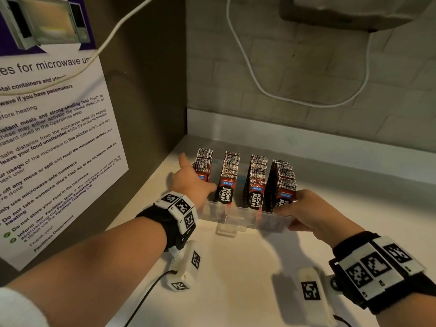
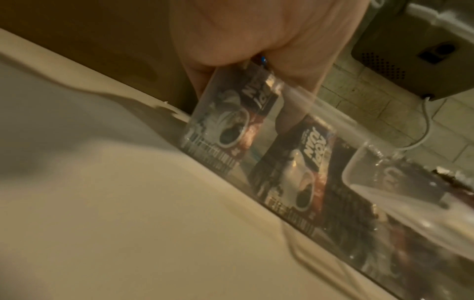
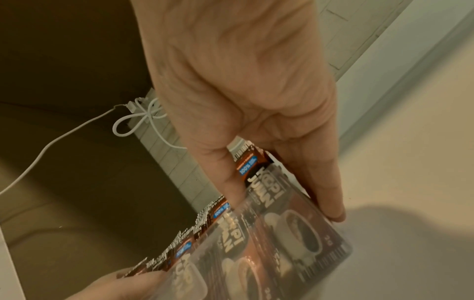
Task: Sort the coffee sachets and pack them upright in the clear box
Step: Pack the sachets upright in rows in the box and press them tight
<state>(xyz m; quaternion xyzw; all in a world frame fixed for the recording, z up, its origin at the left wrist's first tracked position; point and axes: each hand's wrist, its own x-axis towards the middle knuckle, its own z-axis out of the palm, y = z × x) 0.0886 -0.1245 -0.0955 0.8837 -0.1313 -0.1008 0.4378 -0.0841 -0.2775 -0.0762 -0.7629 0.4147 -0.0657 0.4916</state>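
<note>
Gripping clear box [image 1: 238,217] | your left hand [image 1: 191,182] at 9 o'clock corner | right hand [image 1: 309,208] at 3 o'clock | sachets [image 1: 256,182] upright between

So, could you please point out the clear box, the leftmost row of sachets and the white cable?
clear box [image 1: 266,219], head view, near front wall.
leftmost row of sachets [image 1: 203,161], head view, top edges.
white cable [image 1: 254,74], head view, hanging loop.

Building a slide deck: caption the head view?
Both hands, left hand and right hand, grip the clear box holding four upright sachet rows.
</note>
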